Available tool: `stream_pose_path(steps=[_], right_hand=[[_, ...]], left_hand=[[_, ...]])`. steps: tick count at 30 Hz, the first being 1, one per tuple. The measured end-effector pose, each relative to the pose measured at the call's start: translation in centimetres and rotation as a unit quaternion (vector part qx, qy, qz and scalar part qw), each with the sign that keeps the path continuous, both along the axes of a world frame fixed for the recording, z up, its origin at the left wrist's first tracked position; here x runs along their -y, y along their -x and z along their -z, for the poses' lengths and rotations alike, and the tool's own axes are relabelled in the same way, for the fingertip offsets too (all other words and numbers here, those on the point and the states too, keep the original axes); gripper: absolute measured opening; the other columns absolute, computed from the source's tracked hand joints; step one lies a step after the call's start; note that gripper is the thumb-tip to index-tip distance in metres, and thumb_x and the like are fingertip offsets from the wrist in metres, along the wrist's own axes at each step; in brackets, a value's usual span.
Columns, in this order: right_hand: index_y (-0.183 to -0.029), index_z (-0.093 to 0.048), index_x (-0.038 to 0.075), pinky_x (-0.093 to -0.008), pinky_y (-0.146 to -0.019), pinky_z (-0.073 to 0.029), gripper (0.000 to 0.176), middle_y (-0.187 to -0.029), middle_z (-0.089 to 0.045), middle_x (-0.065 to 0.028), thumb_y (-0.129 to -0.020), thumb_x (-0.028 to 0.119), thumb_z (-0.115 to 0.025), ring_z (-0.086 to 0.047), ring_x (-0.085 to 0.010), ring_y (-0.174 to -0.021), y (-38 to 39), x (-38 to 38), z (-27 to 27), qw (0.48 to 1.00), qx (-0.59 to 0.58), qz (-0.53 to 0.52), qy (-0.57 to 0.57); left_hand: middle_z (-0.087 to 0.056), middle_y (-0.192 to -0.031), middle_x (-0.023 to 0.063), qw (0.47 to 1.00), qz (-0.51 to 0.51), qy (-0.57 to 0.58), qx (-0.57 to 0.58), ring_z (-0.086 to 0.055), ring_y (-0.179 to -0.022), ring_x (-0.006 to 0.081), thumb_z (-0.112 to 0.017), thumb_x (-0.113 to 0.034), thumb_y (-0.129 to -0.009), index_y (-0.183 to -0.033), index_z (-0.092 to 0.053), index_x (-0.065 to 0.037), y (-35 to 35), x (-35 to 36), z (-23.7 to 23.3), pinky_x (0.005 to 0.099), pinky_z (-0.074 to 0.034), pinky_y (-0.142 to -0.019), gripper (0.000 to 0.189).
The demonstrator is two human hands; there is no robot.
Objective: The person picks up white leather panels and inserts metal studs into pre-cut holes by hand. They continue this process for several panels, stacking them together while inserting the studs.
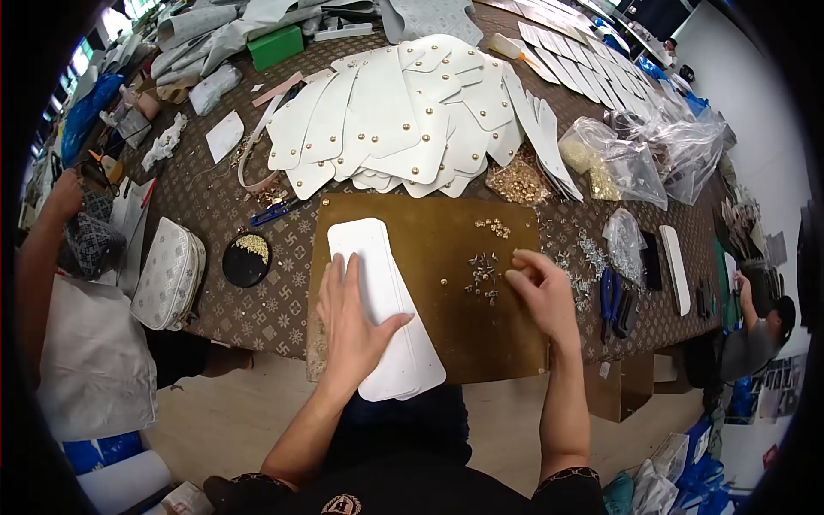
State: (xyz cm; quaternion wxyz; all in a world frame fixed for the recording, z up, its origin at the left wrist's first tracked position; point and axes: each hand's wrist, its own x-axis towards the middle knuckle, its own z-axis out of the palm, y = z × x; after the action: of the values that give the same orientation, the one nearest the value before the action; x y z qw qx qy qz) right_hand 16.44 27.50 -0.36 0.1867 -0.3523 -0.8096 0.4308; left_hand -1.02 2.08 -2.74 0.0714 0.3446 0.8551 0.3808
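Observation:
My left hand lies over a small stack of white panels with rounded ends, its fingers spread on the top one and the thumb across its right edge. The panels rest at a slant on a brown board, their near end past its front edge. My right hand is at the board's right side, fingers curled and thumb bent toward the index finger. Anything between those fingertips is too small to make out. Just left of them are small silver screws and gold studs.
Behind the board spreads a pile of white panels with gold studs. To the right are loose silver screws, blue-handled pliers and plastic bags. A black dish and patterned pouch sit left, near another person's arm.

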Motion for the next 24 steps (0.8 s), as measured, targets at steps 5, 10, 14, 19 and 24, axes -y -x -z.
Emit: stream_pose_path(steps=[5, 10, 14, 19, 24], right_hand=[[-0.108, -0.073, 0.003, -0.0317, -0.074, -0.049, 0.027, -0.093, -0.064, -0.0074, -0.083, 0.005, -0.082, -0.059, -0.0202, -0.085, -0.6, 2.5, 0.7, 0.991, 0.014, -0.059, -0.122], [-0.097, -0.074, 0.004, -0.0349, -0.073, -0.049, 0.017, -0.088, -0.064, -0.0093, -0.082, 0.003, -0.081, -0.061, -0.0252, -0.084, -0.5, 2.9, 1.4, 0.977, -0.003, -0.121, -0.176], [-0.093, -0.072, 0.003, -0.0367, -0.074, -0.050, 0.011, -0.088, -0.065, -0.0112, -0.083, 0.001, -0.078, -0.063, -0.0268, -0.085, -1.0, 4.1, 1.0, 0.973, 0.021, -0.130, -0.188], [-0.094, -0.071, 0.001, -0.0389, -0.074, -0.051, 0.012, -0.089, -0.065, -0.0137, -0.083, -0.001, -0.076, -0.064, -0.0311, -0.083, -0.9, 5.0, 0.9, 0.966, -0.021, -0.128, -0.222], [-0.093, -0.067, 0.001, -0.0445, -0.072, -0.050, 0.009, -0.084, -0.061, -0.0156, -0.086, 0.000, -0.073, -0.061, -0.0367, -0.079, -1.3, 5.2, 0.8, 0.975, 0.050, -0.086, -0.198]], left_hand=[[-0.031, -0.159, 0.0287, 1.000, -0.007, -0.024, 0.000, -0.032, -0.145, 0.0451, -0.096, -0.015, -0.066, -0.157, -0.034, 0.000, 0.9, 0.0, -1.0, 0.0508, -0.032, -0.118, 0.111], [-0.042, -0.152, 0.0265, 0.987, -0.058, -0.099, 0.114, -0.046, -0.137, 0.0389, -0.091, -0.007, -0.072, -0.157, -0.035, 0.002, 1.8, 0.4, -0.2, 0.0424, -0.041, -0.112, 0.101], [-0.058, -0.138, 0.0234, 0.964, -0.061, -0.222, 0.131, -0.060, -0.123, 0.0277, -0.076, -0.003, -0.088, -0.152, -0.042, 0.005, 2.2, 0.7, 1.2, 0.0377, -0.047, -0.106, 0.073], [-0.070, -0.116, 0.0093, 0.906, -0.050, -0.287, 0.307, -0.064, -0.105, 0.0141, -0.069, -0.009, -0.098, -0.136, -0.057, 0.005, 3.2, 2.1, 0.5, 0.0307, -0.052, -0.093, 0.042], [-0.070, -0.114, 0.0082, 0.876, -0.034, -0.335, 0.346, -0.064, -0.102, 0.0123, -0.069, -0.012, -0.099, -0.132, -0.059, 0.004, 3.2, 2.9, 0.1, 0.0298, -0.053, -0.090, 0.037]])
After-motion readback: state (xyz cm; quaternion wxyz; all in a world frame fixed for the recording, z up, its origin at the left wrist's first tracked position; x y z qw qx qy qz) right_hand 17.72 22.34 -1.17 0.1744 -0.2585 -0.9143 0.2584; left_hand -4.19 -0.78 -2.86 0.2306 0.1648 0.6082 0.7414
